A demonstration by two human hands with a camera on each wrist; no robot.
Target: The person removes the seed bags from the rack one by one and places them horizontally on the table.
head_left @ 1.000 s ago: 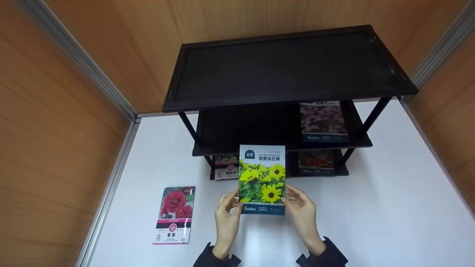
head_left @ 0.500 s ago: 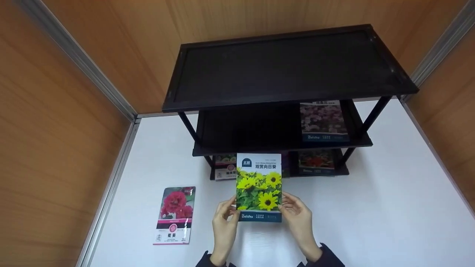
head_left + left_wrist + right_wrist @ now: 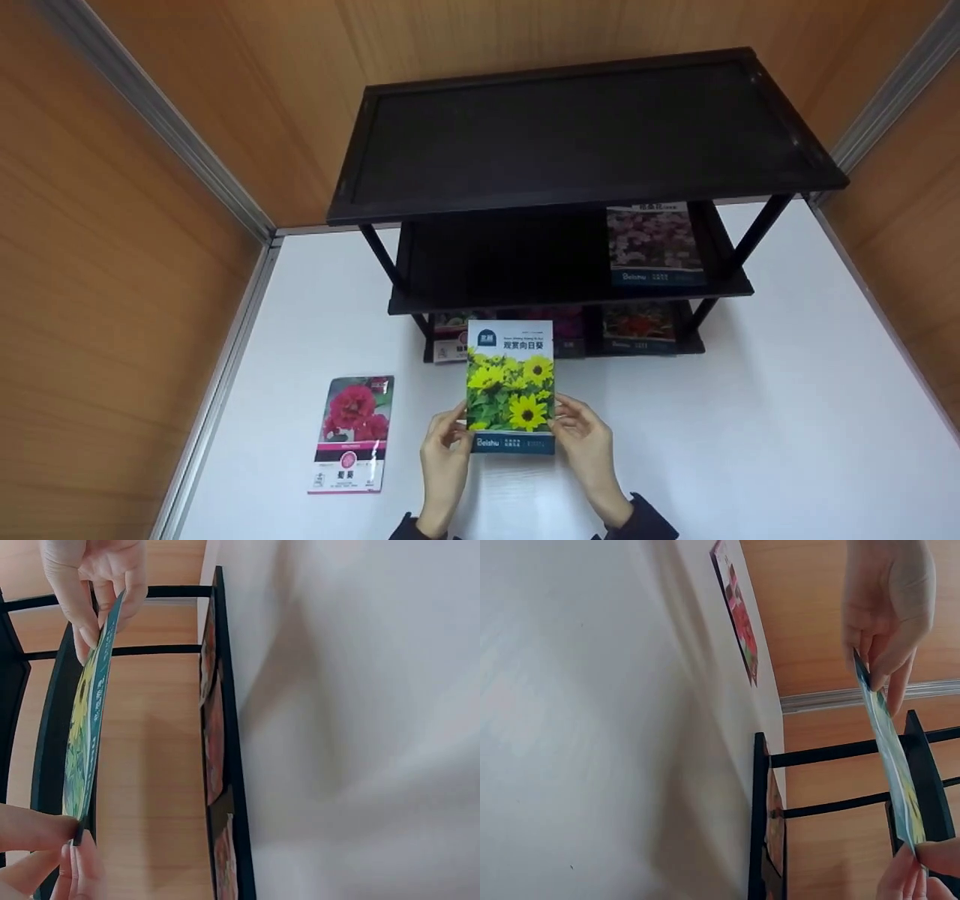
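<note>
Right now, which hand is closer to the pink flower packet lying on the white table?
The left hand: it pinches the sunflower packet's left edge, right of the pink flower packet. The right hand pinches the opposite edge, farther off to the right.

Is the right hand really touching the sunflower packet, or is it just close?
Touching. The left wrist view shows the right hand pinching the sunflower packet by its edge, with no gap between them.

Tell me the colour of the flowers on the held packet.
The sunflower packet has yellow flowers with dark centres, clearest in the head view.
</note>
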